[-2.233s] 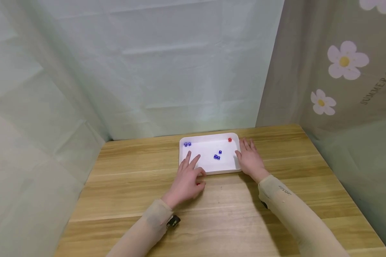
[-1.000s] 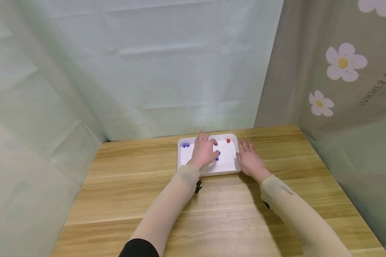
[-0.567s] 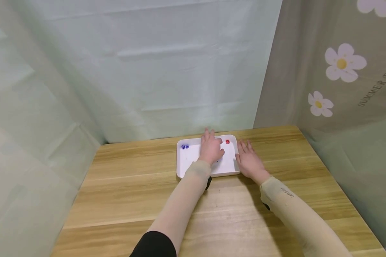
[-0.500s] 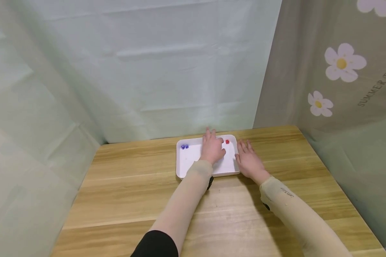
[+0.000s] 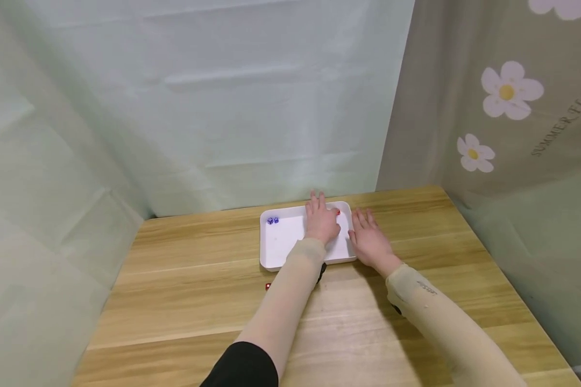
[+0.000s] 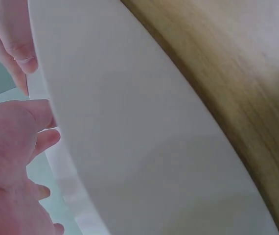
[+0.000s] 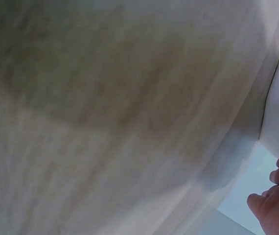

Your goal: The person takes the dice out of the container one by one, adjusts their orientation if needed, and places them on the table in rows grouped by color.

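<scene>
A shallow white tray lies at the back of the wooden table. Over its right half is my left hand, index finger and thumb bent down toward the tray floor while the other fingers reach past the far rim. Behind the tray wall in the left wrist view, the fingertips are hidden, so I cannot tell whether they pinch a die. Two blue dice sit in the far left corner. Partly covered by the index finger is a red die. My right hand rests along the tray's right side, fingers straight.
Another red die lies on the table before the tray, beside the left sleeve. Pale curtains hang right behind the table's far edge, and a flowered curtain hangs at right.
My left hand has moved from the tray's front edge rightward and deeper over it, covering the three blue dice in the middle. The right hand stays at the tray's side.
</scene>
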Available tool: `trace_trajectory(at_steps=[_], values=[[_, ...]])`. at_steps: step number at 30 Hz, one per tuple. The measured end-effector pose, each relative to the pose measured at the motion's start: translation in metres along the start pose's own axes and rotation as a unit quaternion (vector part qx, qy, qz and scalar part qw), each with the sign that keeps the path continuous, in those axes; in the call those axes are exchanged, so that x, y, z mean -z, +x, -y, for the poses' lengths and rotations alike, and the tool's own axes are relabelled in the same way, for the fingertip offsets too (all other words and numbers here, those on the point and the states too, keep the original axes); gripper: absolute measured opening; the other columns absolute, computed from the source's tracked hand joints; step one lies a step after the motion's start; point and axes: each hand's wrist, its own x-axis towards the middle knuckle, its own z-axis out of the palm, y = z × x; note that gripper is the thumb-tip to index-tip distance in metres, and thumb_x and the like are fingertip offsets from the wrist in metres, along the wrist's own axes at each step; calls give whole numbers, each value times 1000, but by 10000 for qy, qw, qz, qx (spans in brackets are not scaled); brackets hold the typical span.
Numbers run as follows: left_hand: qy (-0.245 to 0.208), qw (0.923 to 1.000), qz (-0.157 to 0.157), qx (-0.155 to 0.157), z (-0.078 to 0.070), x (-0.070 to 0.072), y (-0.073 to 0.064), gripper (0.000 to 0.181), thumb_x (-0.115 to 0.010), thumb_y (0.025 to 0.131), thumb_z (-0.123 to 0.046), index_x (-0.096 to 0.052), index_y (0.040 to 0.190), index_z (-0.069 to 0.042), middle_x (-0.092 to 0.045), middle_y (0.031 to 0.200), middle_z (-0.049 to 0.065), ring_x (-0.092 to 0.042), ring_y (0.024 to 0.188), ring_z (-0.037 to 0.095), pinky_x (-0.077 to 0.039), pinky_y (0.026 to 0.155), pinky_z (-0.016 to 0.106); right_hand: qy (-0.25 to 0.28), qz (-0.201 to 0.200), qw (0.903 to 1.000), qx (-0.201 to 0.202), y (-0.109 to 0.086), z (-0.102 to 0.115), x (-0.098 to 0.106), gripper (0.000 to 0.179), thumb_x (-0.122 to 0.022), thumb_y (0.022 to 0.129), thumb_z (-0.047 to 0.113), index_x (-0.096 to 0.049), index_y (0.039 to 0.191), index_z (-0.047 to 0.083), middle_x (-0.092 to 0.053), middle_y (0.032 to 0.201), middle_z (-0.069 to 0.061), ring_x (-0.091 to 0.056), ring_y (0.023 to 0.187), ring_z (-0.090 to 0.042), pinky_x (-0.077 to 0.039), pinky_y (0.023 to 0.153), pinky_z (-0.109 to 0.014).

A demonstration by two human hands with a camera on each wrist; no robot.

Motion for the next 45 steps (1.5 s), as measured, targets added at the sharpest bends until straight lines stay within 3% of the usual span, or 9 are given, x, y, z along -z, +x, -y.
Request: trace_trajectory(at_steps=[6, 14, 21, 29, 32, 45], values=[[52, 10000, 23, 55, 2, -4, 4, 51, -72, 100, -32, -64, 150, -28, -13, 177, 23, 2, 163, 46, -12, 130, 60, -1, -4, 10000, 48, 0, 5, 0, 62, -40, 115, 26, -25, 164, -10, -22, 172, -28, -13, 159, -51, -18, 130, -56], [221, 9992, 324, 113, -2, -9, 6, 57, -68, 102, -34, -56, 157, -30, -5, 178, 22, 9, 162, 46, -6, 130, 60, -152, -7, 9998, 138, -1, 5, -1, 62, -41, 115, 24, -25, 163, -12, -23, 171, -30, -16, 159, -51, -19, 130, -55], [226, 9996, -176, 24, -4, 2, 1, 39, -66, 105, -26, -70, 144, -26, -19, 175, 23, -4, 163, 47, -16, 129, 60, -247, -100, 9994, 230, -2, 4, -2, 61, -40, 115, 24, -27, 161, -13, -26, 170, -31, -18, 158, -52, -18, 130, -55], [407, 9991, -84, 80, -4, 2, 3, 36, -67, 104, -23, -73, 140, -27, -18, 176, 22, -2, 163, 47, -14, 130, 60, -159, -84, 9997, 163, -2, 5, -1, 61, -40, 115, 25, -28, 162, -12, -25, 170, -30, -16, 159, -52, -19, 130, -55], [376, 9992, -154, 52, -5, 2, 2, 30, -67, 105, -22, -76, 132, -26, -21, 175, 22, -4, 163, 47, -15, 130, 59, -112, -106, 9998, 148, -2, 5, 0, 61, -41, 114, 25, -28, 162, -12, -25, 170, -30, -16, 159, -52, -20, 129, -55], [568, 9980, -293, 1, -6, -1, -2, 25, -62, 108, -26, -78, 126, -18, -28, 173, 21, -7, 162, 47, -16, 130, 57, -28, -46, 9999, 115, -4, 9, 0, 61, -40, 115, 25, -27, 162, -11, -25, 171, -29, -14, 159, -51, -18, 130, -55]])
